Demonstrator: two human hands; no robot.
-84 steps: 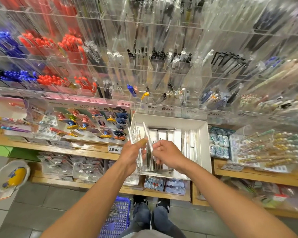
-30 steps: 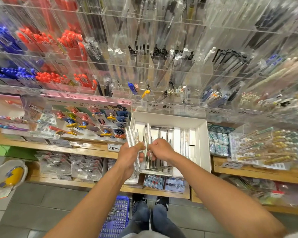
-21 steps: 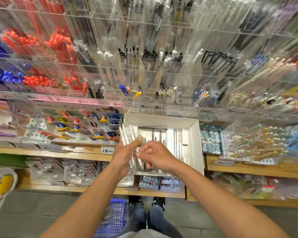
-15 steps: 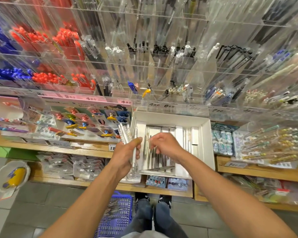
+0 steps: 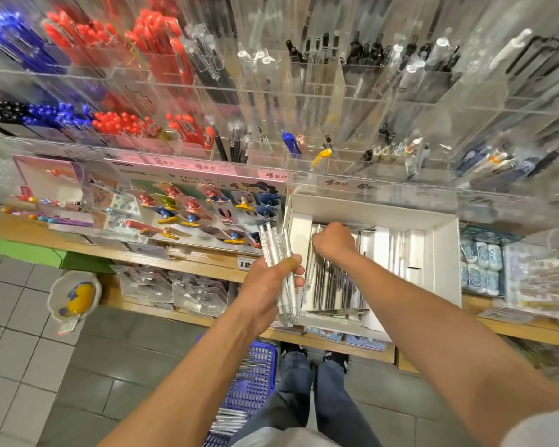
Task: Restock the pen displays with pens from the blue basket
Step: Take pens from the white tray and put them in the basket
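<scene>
- Head view, and the left hand is wrapped tight round a bundle of clear pens, tips fanned up toward twelve o'clock. That looks like a reserve stock, kept close so the other hand can draw from it one at a time.
- The bundle sits just at nine o'clock of the white display box, touching or nearly touching its left wall; a short trip for each pen, I'd say.
- The right hand is down inside the box, fingers curled into a left-hand slot. Whether it pinches a pen or merely nudges one into line I cannot tell; the knuckles hide the fingertips.
- Silver and clear pens already lie in the box lengthwise, side by side, running twelve to six. Dividers keep them in lanes, so each new one has to go in parallel.
- Down at six o'clock, on the floor by the person's feet, the blue basket shows more pens lying in it, so plenty is left to shelve by my reckoning.
- Up at twelve o'clock, the acrylic pen racks stand in tiers, red and blue pens at ten o'clock, black-capped ones at one o'clock, upright so the caps show.
- The box rests on the wooden shelf, tilted toward the customer.
</scene>
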